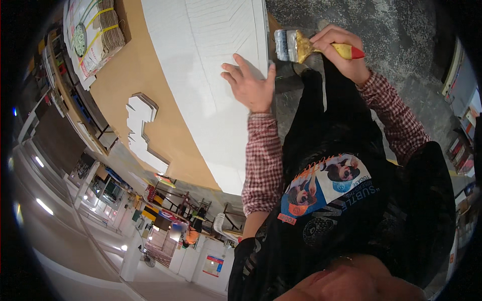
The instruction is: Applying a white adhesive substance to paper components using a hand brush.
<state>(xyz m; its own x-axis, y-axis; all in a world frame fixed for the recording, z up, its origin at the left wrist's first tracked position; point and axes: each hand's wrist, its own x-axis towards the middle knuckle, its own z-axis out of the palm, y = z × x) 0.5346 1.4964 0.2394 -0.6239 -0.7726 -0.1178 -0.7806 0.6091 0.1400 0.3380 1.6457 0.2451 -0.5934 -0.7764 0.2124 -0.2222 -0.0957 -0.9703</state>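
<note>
My left hand [251,85] lies flat, fingers spread, on the edge of a large white-painted board [211,75] with faint scored lines. My right hand [341,50] grips a wide paintbrush [301,46] by its yellow and red handle. The brush has a gold metal band and white-tipped bristles, which sit just off the board's right edge. Both forearms wear red checked sleeves over a black printed shirt.
The white board rests on a brown tabletop [130,80]. A stack of white cut-out shapes [143,130] lies on that brown surface. Strapped bundles of cardboard [100,30] sit at the top left. Grey speckled floor [401,35] spreads on the right, with shelves [464,90] at the far right.
</note>
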